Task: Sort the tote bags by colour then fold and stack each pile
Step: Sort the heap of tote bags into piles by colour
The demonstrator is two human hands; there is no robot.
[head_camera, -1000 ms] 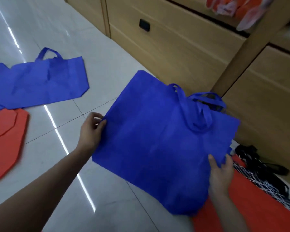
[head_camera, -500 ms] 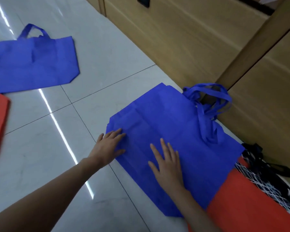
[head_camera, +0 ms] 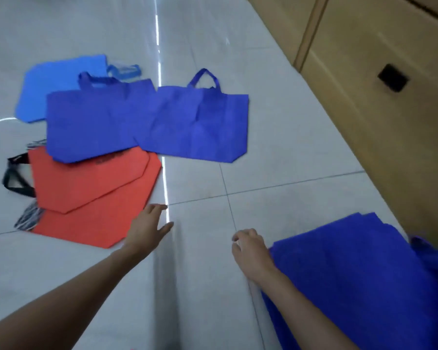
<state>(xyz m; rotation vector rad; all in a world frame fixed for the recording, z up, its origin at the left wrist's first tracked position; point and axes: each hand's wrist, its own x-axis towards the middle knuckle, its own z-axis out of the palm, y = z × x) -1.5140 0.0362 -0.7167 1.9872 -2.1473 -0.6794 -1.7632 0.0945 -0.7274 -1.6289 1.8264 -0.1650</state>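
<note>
Reaching out over the floor (head_camera: 200, 286), the left hand (head_camera: 149, 228) was spread open and held nothing, just beside the orange bags (head_camera: 86, 188). The right hand (head_camera: 250, 251) had loosely bent fingers and held nothing too, right next to the near blue bag (head_camera: 352, 274). Farther off lay two more blue bags (head_camera: 195, 125), one partly on the orange ones, with a light blue bag (head_camera: 61, 84) behind.

The tiled floor (head_camera: 276, 127) is seen from one head-worn wide-angle camera, tilted forward and down, the left hand (head_camera: 149, 229) and right hand (head_camera: 250, 253) framed close below.
</note>
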